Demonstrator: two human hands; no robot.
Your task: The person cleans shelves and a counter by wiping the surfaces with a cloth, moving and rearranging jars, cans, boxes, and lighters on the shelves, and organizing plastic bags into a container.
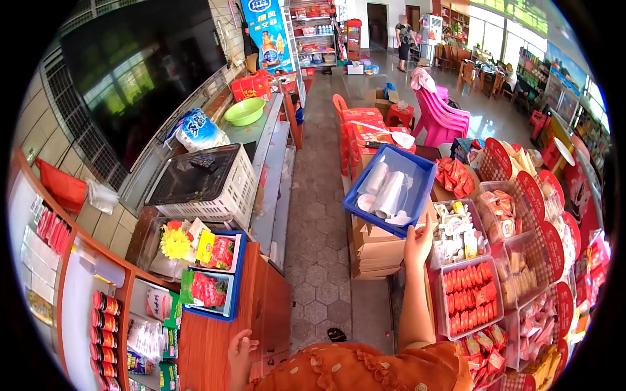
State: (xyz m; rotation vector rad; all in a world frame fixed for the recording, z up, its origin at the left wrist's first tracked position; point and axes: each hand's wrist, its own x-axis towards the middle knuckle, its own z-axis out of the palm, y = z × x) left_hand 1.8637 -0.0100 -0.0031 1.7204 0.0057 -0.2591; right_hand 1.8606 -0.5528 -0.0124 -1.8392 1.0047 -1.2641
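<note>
My right hand point(418, 244) grips the near right corner of a blue plastic tray point(419, 215). Inside it lie rolls of clear plastic film point(387, 195) and a few white pieces. Cardboard boxes point(378, 251) are stacked below the tray. Low at the front, beside the wooden counter point(218, 335), my left hand point(240, 348) holds nothing, its fingers loosely bent and apart. On that counter a second blue tray point(228, 311) carries smaller containers of red and green packets point(207, 290).
Clear bins of wrapped snacks point(469, 296) line the right side. A white crate point(225, 195) with a black top, a green basin point(245, 112) and a blue-white package point(199, 130) stand at left. Pink chairs point(440, 111) are stacked farther back, and a person point(403, 42) stands in the background.
</note>
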